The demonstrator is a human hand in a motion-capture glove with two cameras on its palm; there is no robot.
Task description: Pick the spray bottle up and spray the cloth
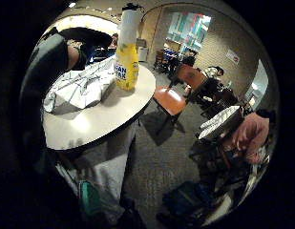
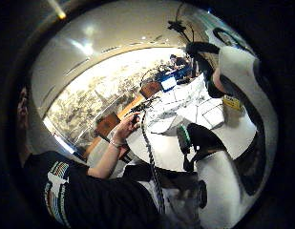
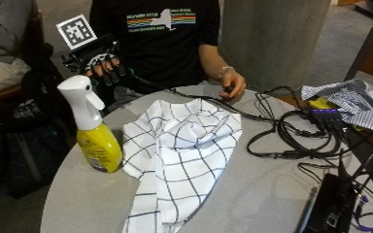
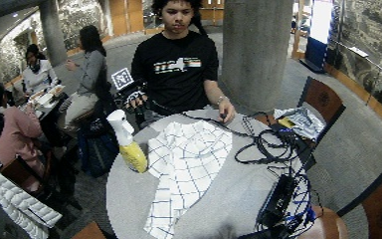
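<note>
fingers point(image 3: 112, 73) of the gloved right hand point(image 3: 102, 63) hang loosely curled and a little apart, holding nothing; the hand hovers off the table's edge in front of the person's chest, behind and above the spray bottle point(image 3: 93, 127) and well apart from it. in the wide outside view the same hand point(image 4: 135, 97) sits beyond the bottle point(image 4: 127, 142), not touching anything.

the spray bottle stands upright near the rim of the round grey table point(image 3: 258, 194), its body yellow with a white trigger head, nozzle pointing toward the cloth. the white cloth with a dark grid pattern point(image 3: 180, 160) lies rumpled and spread out just beside the bottle, its edge touching or nearly touching the bottle's base, and one end trails toward the table's near edge. from the little finger side palm view the bottle point(image 1: 126, 52) rises from the table with the cloth point(image 1: 82, 88) bunched next to it.

the person's bare left hand point(image 3: 231, 86) rests at the far rim of the table, fingers closed round a small dark object. a tangle of black cables point(image 3: 296, 131) runs across the table to a black box point(image 3: 329, 206), and a striped cloth point(image 3: 354, 102) lies beyond the cables.
</note>
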